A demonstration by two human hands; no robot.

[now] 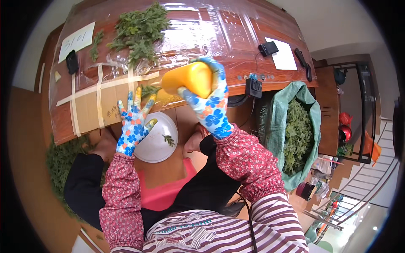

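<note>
My right hand (pixel 209 101), in a blue flowered glove, grips a yellow-orange plastic scoop-like container (pixel 190 79), held tilted near the table's front edge. My left hand (pixel 134 122), in the same kind of glove, has its fingers spread and holds nothing; its fingertips touch a small green sprig (pixel 148 90) at the table edge. Below it stands a white bowl (pixel 157 145) with one green sprig (pixel 168 140) inside. A pile of green leafy sprigs (pixel 141 31) lies on the plastic-covered brown table (pixel 219 38).
A green sack (pixel 274 126) full of sprigs stands at the right. More greenery (pixel 61 160) lies on the floor at the left. On the table are a paper note (pixel 76 41), a white sheet (pixel 283 55), small black devices (pixel 268 48) and taped cardboard (pixel 90 103). A pink stool (pixel 164 192) is below.
</note>
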